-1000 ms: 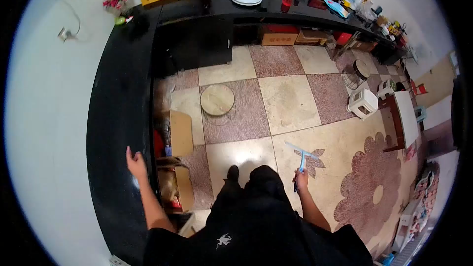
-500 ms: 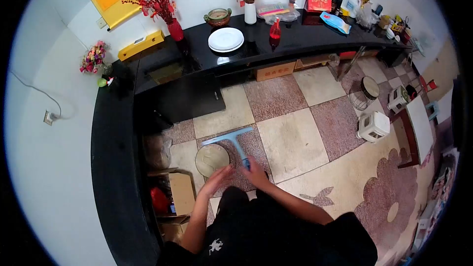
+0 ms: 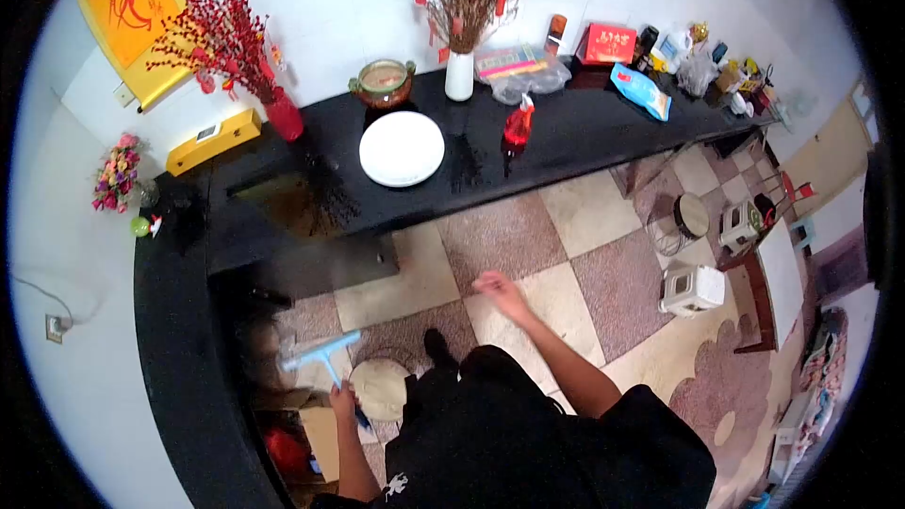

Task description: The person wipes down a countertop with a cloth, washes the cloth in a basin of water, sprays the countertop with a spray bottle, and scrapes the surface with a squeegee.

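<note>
- The light-blue, T-shaped squeegee (image 3: 325, 354) has passed from the right hand (image 3: 504, 294) to the left hand (image 3: 344, 400), whose fingers close around it.
- The squeegee is at near left, beside the round, beige-topped stool (image 3: 381, 390).
- The right hand is now free; blur hides its finger spread.

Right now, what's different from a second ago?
The pale-blue T-shaped squeegee has passed from the right hand, now empty, to the left hand. The person has moved forward, nearer the plates. The round white plates and red spray bottle stayed on the glossy black counter.
</note>
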{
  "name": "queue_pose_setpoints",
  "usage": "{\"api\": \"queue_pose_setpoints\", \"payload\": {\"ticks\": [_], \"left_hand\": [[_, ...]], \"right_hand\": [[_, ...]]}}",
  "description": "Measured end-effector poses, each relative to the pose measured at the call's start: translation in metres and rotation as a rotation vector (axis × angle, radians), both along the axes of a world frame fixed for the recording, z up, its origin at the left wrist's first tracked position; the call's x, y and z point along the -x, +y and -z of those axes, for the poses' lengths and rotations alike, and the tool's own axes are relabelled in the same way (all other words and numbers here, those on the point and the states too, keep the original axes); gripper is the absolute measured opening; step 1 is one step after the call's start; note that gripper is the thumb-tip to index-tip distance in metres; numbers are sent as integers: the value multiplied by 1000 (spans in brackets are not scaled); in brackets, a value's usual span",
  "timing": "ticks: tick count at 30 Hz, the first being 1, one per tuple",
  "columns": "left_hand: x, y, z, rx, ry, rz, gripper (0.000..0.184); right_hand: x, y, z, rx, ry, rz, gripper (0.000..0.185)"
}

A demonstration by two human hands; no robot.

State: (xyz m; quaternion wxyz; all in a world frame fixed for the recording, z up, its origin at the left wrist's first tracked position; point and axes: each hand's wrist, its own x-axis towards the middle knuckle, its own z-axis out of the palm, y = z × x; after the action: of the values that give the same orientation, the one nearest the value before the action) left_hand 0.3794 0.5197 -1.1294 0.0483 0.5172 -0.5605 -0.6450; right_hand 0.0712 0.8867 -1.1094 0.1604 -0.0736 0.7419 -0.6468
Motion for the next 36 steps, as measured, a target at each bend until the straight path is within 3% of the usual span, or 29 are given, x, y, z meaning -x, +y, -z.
{"api": "queue_pose_setpoints", "payload": {"ticks": [1, 2, 4, 6, 8, 10, 12, 14, 18, 22, 26, 29, 32, 34, 36], "left_hand": [[-2, -5, 13, -48, -48, -42, 23], [-8, -8, 36, 1, -175, -103, 23], [-8, 5, 29, 6, -109, -296, 23], [-9, 5, 40, -44, -81, -486, 23], [-23, -8, 61, 178, 38, -249, 22], [-25, 19, 32, 139, 22, -200, 24], [-11, 41, 7, -10, -1, -355, 27], [-6, 65, -16, -83, -60, -460, 26], [5, 115, -38, -141, -213, -597, 24], [3, 143, -45, -161, -317, -683, 22], [13, 143, -50, -98, -387, -747, 21], [33, 121, -48, 13, -408, -789, 20], [60, 91, -54, 113, -345, -808, 19], [72, 71, -54, 126, -215, -820, 17], [93, 55, -58, 198, -255, -715, 16]], "right_hand": [[47, 21, 4, -112, 135, 97, 29], [93, 42, -10, -457, -13, 154, 38], [156, 51, -66, -357, 220, 466, 60], [234, 49, -72, -281, 403, 664, 75], [309, 42, -71, -302, 498, 766, 86], [352, 20, -77, -278, 569, 864, 90], [387, 3, -79, -312, 469, 861, 93], [406, -4, -85, -97, 393, 766, 78], [442, 10, -60, 165, 223, 813, 46], [442, 39, -74, 225, 156, 582, 33], [453, 82, -71, 203, 51, 224, 34], [463, 96, -66, 166, 4, 188, 33], [454, 64, -65, -2, 347, 455, 48], [447, 41, -66, -339, 530, 742, 78], [433, 10, -84, -380, 593, 844, 92]]}}
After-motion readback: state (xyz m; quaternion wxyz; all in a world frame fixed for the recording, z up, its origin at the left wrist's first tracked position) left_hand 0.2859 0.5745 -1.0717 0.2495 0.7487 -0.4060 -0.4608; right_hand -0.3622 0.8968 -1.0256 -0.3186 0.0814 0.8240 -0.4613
